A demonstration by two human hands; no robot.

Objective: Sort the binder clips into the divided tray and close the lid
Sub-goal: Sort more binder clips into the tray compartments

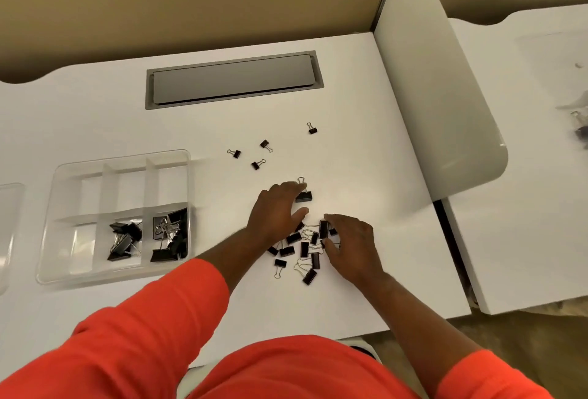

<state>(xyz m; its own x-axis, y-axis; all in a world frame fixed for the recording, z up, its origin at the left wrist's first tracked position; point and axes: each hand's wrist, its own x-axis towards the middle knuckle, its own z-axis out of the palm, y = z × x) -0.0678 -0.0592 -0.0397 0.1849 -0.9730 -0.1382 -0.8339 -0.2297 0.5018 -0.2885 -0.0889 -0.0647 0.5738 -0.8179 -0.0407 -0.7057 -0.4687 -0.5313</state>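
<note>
**Hands working the clip pile**

The left hand (pixel 276 212) is reaching with straight fingers, touching a lone binder clip (pixel 304 196) just beyond the pile of binder clips (pixel 299 249) on the bench (pixel 366 175); the right hand (pixel 353 247) is curving over the pile's right edge, grip unclear; the divided tray (pixel 89 188), lying left, is holding clips in two near compartments.

I'm looking down on a white table (pixel 356 150) with a grey recessed hatch (pixel 234 80) set flush near its far edge. Behind it, a tan wall (pixel 191 0) in warm light. To the right, a white divider panel (pixel 423 86), a second white table (pixel 525 223) beyond, and brownish floor (pixel 521 331) below.
</note>
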